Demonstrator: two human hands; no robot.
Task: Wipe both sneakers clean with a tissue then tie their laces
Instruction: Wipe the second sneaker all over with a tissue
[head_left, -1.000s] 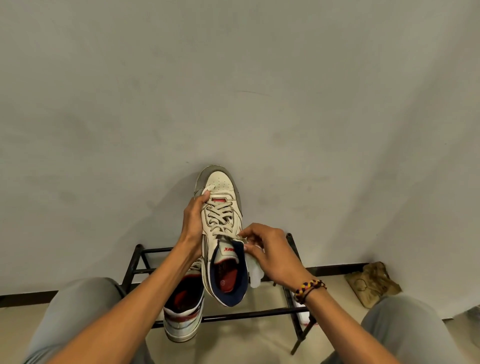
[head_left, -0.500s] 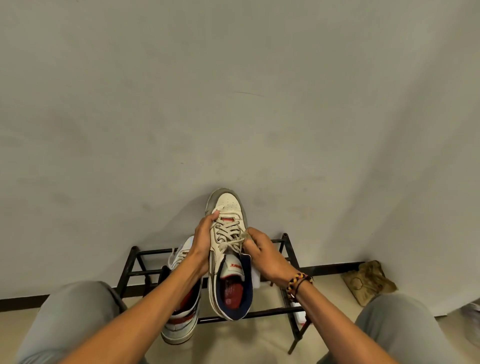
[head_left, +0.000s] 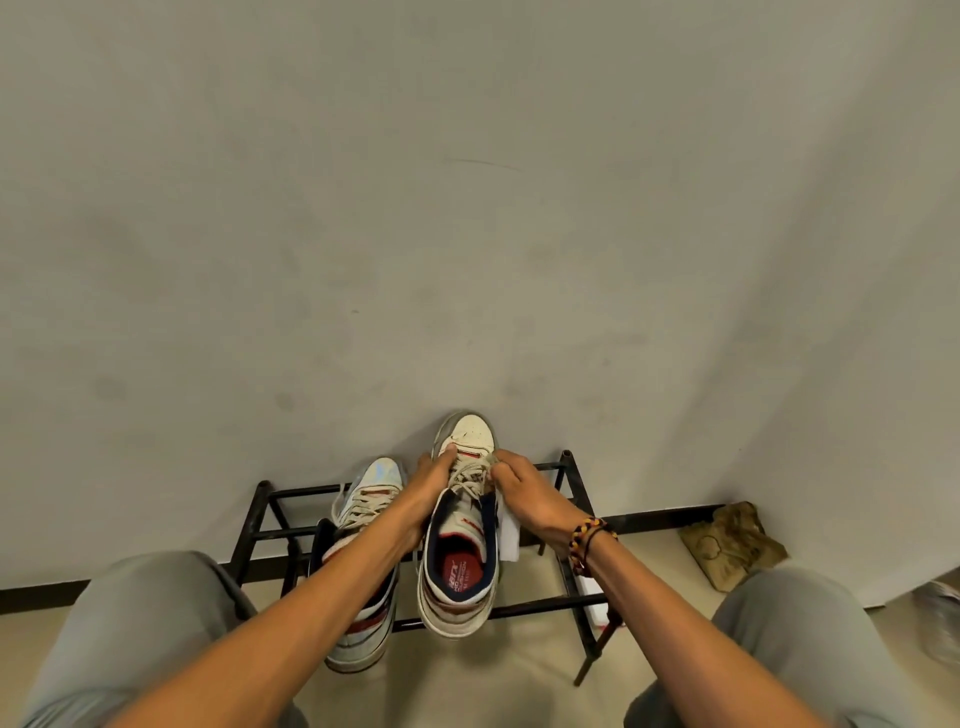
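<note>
Lowered since before, our sneaker sits at lower centre on the rack, toe up-frame. Left hand grips its side; right hand pinches laces, tissue beneath.

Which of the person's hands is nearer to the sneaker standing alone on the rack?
Left. The left hand sits just beside that sneaker while gripping the other sneaker. The right hand is on the far side of the gripped one.

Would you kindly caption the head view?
Both hands grip a cream lace-up sneaker above a black metal rack, white tissue underneath.
</note>
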